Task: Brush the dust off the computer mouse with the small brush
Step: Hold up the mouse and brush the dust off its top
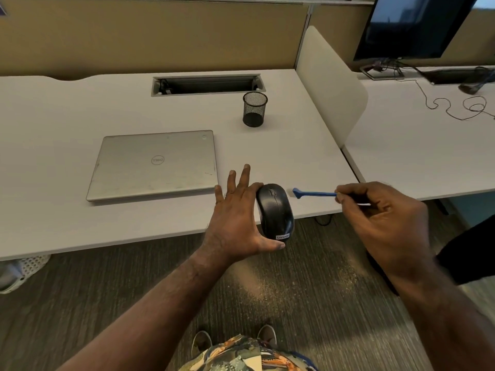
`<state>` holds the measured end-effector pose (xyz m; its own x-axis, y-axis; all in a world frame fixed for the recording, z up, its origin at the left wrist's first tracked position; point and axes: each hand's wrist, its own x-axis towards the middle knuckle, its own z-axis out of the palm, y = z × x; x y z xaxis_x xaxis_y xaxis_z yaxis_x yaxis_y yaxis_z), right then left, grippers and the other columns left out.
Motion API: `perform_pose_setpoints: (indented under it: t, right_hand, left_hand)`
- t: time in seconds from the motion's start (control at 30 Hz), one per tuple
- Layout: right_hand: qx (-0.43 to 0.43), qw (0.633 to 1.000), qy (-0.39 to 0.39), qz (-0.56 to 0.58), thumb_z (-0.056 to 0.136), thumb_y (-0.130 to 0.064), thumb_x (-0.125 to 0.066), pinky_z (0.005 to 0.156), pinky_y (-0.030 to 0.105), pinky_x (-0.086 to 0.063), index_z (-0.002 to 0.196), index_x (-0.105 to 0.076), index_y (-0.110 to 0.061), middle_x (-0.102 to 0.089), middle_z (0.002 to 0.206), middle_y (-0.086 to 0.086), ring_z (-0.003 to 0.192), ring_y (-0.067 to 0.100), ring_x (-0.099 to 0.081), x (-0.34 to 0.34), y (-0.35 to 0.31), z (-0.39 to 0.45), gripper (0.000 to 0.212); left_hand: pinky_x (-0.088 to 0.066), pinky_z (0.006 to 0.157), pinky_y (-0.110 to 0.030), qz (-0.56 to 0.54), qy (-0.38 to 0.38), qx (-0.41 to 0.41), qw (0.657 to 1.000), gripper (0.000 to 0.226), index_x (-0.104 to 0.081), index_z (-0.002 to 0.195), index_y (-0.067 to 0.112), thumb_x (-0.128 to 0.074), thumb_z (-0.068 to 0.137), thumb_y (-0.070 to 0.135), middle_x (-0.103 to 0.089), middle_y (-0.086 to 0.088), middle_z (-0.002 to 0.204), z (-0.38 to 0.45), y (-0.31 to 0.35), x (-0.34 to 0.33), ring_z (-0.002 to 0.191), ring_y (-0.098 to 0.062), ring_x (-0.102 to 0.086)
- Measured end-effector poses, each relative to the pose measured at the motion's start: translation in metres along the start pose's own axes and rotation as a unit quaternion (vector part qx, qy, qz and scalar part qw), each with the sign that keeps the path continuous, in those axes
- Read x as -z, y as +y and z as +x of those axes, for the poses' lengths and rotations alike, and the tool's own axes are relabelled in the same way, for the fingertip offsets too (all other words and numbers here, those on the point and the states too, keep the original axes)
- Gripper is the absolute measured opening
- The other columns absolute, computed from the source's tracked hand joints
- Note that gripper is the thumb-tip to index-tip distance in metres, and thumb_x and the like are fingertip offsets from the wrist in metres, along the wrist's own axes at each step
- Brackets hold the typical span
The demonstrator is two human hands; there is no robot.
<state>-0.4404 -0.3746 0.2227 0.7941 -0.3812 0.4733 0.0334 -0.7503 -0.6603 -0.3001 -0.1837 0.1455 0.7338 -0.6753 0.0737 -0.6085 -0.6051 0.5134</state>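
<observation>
A black computer mouse (274,210) with a small label at its near end is held over the front edge of the white desk (80,226). My left hand (235,218) grips it between the thumb at the near end and a finger at the far end, the other fingers spread. My right hand (380,212) pinches the handle of a small blue brush (313,194). The brush's pale bristle head points left and sits just right of the mouse's far end, a short gap apart from it.
A closed silver laptop (155,164) lies left of the mouse. A black mesh pen cup (254,108) stands behind, near a cable slot (206,84). A white divider panel (329,84) separates the neighbouring desk with a monitor (409,25) and cables (455,105). Carpet lies below.
</observation>
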Motion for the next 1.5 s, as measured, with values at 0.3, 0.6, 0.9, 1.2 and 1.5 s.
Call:
perform_pose_setpoints:
  t: [0.3, 0.6, 0.9, 1.2, 1.5]
  right_hand:
    - [0.11, 0.989, -0.046, -0.09, 0.087, 0.002, -0.069, 0.09, 0.013, -0.05, 0.105, -0.073, -0.003, -0.072, 0.099, 0.004, 0.094, 0.007, -0.064, -0.006, 0.0, 0.018, 0.019]
    - [0.122, 0.988, -0.044, -0.08, 0.087, 0.006, -0.065, 0.09, 0.011, -0.05, 0.104, -0.073, -0.005, -0.068, 0.097, -0.005, 0.095, 0.005, -0.063, 0.006, -0.003, 0.021, 0.022]
    - [0.093, 0.99, -0.066, -0.079, 0.085, 0.008, -0.065, 0.09, 0.01, -0.049, 0.102, -0.074, -0.007, -0.069, 0.095, -0.006, 0.096, 0.005, -0.064, 0.01, -0.004, 0.016, 0.023]
    - [0.078, 0.993, -0.017, -0.084, 0.086, 0.008, -0.063, 0.09, 0.013, -0.051, 0.103, -0.074, -0.003, -0.07, 0.098, -0.002, 0.092, 0.004, -0.064, 0.01, 0.0, 0.011, 0.023]
    - [0.039, 0.997, -0.026, -0.062, 0.084, 0.015, -0.064, 0.087, 0.005, -0.047, 0.101, -0.075, -0.009, -0.069, 0.094, -0.011, 0.096, 0.001, -0.066, 0.019, 0.002, 0.001, 0.032]
  left_hand:
    - [0.017, 0.116, -0.046, 0.037, -0.012, -0.039, 0.998, 0.125, -0.018, 0.15, 0.028, -0.071, 0.05, 0.08, 0.024, 0.005, 0.162, -0.003, 0.006, -0.006, 0.147, -0.018, 0.027]
    - [0.015, 0.118, -0.049, 0.043, -0.014, -0.031, 0.998, 0.124, -0.019, 0.151, 0.026, -0.074, 0.052, 0.077, 0.021, 0.003, 0.163, -0.006, 0.004, -0.004, 0.148, -0.019, 0.027]
    - [0.021, 0.114, -0.041, 0.021, -0.009, -0.02, 1.0, 0.128, -0.018, 0.153, 0.025, -0.074, 0.051, 0.078, 0.022, 0.003, 0.163, -0.004, 0.002, -0.001, 0.148, -0.017, 0.027]
    - [0.015, 0.117, -0.043, -0.047, 0.007, -0.002, 0.999, 0.127, -0.021, 0.151, 0.027, -0.074, 0.048, 0.078, 0.018, 0.007, 0.164, -0.002, 0.004, 0.0, 0.148, -0.013, 0.025]
    - [0.012, 0.118, -0.045, -0.071, 0.016, 0.026, 0.997, 0.127, -0.023, 0.151, 0.026, -0.08, 0.048, 0.073, 0.013, 0.006, 0.165, -0.002, -0.005, 0.004, 0.149, -0.014, 0.019]
